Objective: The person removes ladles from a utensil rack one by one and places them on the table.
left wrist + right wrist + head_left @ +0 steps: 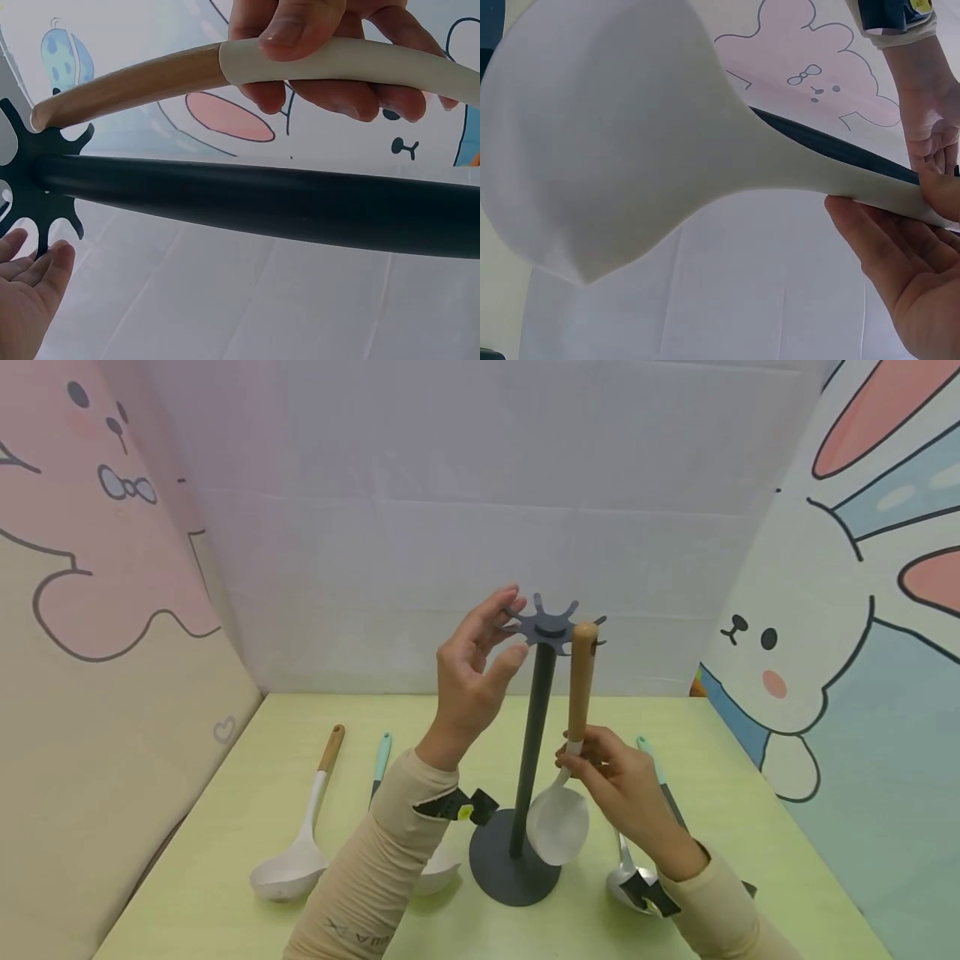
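A white ladle (557,827) with a wooden handle hangs bowl-down in my right hand (618,777), thumb and fingers pinching its neck below the wood. In the right wrist view the ladle's bowl (607,142) shows a pointed lip. Its wooden end (97,94) is beside the hooks of the dark utensil stand (534,735); whether they touch, I cannot tell. My left hand (480,652) is at the left of the stand's hooked top (550,628), fingers extended and fingertips against the hooks. Nothing hangs on the hooks.
Left on the pale green table (225,827) lies another white ladle (292,872) with a wooden handle. A mint-handled utensil (382,756) and a white bowl-shaped piece (437,872) are partly behind my left arm. Right lie a metal utensil (626,877) and another mint-handled one (660,777).
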{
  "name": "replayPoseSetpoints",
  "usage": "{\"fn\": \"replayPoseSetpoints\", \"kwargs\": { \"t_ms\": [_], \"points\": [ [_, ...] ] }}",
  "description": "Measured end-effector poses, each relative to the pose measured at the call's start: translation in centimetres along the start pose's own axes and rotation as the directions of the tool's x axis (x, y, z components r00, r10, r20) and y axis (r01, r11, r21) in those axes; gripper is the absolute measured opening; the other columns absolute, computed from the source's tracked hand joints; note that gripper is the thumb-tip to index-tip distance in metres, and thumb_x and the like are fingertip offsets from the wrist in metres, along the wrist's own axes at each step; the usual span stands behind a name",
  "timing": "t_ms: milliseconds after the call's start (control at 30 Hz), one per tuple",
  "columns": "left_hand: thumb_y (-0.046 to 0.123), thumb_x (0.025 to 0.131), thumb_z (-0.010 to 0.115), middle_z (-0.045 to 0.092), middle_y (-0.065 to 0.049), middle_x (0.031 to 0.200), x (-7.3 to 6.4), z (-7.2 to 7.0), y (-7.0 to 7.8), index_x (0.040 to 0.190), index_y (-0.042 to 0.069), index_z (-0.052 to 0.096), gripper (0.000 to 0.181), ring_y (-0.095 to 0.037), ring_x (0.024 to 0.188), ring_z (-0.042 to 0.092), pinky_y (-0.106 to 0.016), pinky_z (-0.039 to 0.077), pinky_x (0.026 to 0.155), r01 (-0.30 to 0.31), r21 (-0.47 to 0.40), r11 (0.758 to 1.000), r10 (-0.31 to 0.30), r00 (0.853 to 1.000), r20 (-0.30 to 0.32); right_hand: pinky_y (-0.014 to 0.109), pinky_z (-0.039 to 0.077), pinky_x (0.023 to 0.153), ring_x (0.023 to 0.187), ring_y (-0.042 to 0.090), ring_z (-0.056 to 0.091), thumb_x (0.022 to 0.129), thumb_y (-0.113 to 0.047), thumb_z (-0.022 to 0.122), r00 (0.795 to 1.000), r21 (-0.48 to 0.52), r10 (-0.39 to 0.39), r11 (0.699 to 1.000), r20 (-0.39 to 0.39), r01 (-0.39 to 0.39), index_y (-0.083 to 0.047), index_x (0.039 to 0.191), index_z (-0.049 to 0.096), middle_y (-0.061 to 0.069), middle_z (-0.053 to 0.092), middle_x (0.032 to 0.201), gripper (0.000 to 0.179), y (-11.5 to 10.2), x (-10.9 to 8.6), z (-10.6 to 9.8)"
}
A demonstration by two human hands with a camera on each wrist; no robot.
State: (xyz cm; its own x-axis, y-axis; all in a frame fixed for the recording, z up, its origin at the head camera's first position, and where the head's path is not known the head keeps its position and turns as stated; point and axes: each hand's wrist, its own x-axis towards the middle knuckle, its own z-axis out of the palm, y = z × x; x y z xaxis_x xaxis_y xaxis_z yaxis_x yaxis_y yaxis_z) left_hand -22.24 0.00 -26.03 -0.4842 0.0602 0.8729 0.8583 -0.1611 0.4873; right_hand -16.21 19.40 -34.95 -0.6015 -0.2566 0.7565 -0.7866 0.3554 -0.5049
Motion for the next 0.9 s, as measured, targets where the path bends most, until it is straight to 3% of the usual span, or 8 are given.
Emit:
{"fn": "replayPoseSetpoints", "kwargs": {
  "t_ms": [733,900],
  "points": [
    [0.018,0.088,0.053,0.057,-0.035,0.126,0.1,-0.2,0.0,0.130,-0.020,0.049,0.057,-0.046,0.118,0.057,-0.050,0.049,0.099,0.012,-0.006,1.000,-0.012,1.000,-0.012,0.021,0.058,0.061,0.079,0.010,0.072,0.072,0.025,0.071,0.999,-0.033,-0.031,0.999,-0.037,0.029,0.005,0.108,0.064,0.014,0.073,0.087,0.042,-1.4,0.3,-0.6],
    [0.018,0.088,0.053,0.057,-0.035,0.126,0.0,-0.1,0.0,0.130,-0.020,0.049,0.057,-0.043,0.118,0.058,-0.045,0.049,0.099,0.014,-0.001,1.000,-0.014,1.000,-0.015,0.020,0.057,0.061,0.081,0.006,0.071,0.071,0.024,0.072,0.997,-0.061,-0.063,0.996,-0.046,0.060,0.006,0.110,0.064,0.016,0.073,0.088,0.044,-1.3,0.0,-1.0]
  ]
}}
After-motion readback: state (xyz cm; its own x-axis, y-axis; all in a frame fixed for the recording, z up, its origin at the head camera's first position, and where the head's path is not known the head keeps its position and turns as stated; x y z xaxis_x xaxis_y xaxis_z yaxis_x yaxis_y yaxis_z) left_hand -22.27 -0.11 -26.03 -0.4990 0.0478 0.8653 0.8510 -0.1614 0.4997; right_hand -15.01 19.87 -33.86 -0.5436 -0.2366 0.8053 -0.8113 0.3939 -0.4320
